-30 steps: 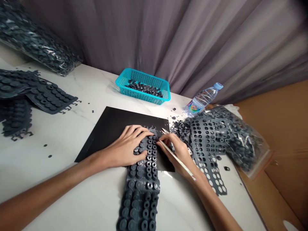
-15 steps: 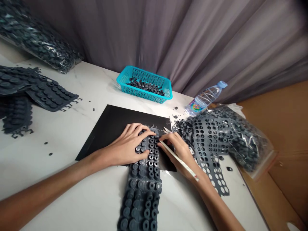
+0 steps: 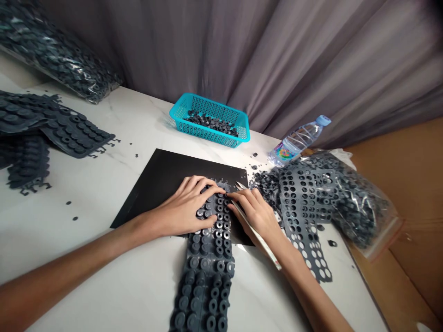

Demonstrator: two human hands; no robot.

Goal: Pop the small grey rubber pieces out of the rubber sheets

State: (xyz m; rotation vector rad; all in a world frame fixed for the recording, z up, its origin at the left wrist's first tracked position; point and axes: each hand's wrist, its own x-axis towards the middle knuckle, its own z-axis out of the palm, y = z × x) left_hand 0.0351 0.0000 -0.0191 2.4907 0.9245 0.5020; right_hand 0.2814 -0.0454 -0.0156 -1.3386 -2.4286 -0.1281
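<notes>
A long dark grey rubber sheet with rows of round raised rings (image 3: 204, 265) runs from the black mat (image 3: 152, 184) toward me. My left hand (image 3: 188, 207) lies over its far part, fingers spread and thumb apart, pressing on it. At the sheet's right edge, my right hand (image 3: 254, 210) is closed, with thumb and fingertips pinched near the rings. A long thin whitish tool (image 3: 258, 237) lies in that hand and slants back along the wrist. A silver pointed tip (image 3: 239, 186) shows just beyond the fingers; whether it belongs to that tool I cannot tell.
Behind the mat stands a blue basket (image 3: 209, 133) of small dark rubber parts. Right of it are a water bottle (image 3: 296, 140), a pile of loose parts (image 3: 265, 184), a punched-out sheet (image 3: 294, 203) and a filled plastic bag (image 3: 363, 207). More sheets (image 3: 72, 131) lie at left.
The whitish tool has tilted a little steeper in my right hand, which has shifted slightly. My left hand stays on the sheet. The whole view has moved slightly.
</notes>
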